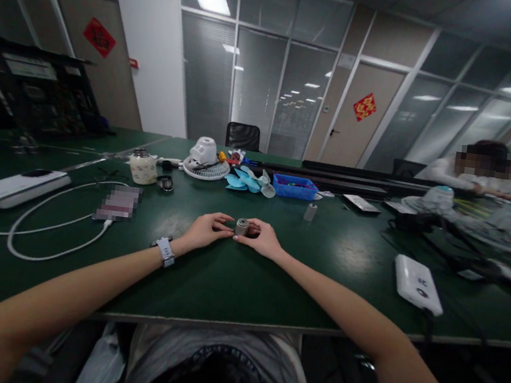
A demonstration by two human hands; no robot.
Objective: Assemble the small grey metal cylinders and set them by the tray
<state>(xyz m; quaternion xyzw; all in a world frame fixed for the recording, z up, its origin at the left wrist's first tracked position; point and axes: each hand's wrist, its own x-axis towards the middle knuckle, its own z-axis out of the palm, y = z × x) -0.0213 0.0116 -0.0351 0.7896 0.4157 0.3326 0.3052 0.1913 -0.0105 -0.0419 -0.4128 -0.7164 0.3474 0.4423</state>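
The right hand [262, 239] grips the upright metal cylinder [242, 227] between thumb and fingers above or on the green table [234, 291], the left hand [208, 230], thumb and fingers parted, positioned just left, contact indeterminate, and a second cylinder [311, 212] far right.

Cylinder [241, 229]: lower side partly hidden by right hand's [264, 240] thumb; whether left hand [204, 233] touches it, I cannot tell. Phone [118, 204]: blurred into blocks, unreadable. Blue bin [294, 192]: contents too small for me to identify. Black rack [30, 92]: cut off at left edge of view. People [442, 171], far right: heads blurred. Clear plastic [510, 224] near them: details indistinct. Shirt [161, 354]: cut off below, partly hidden.
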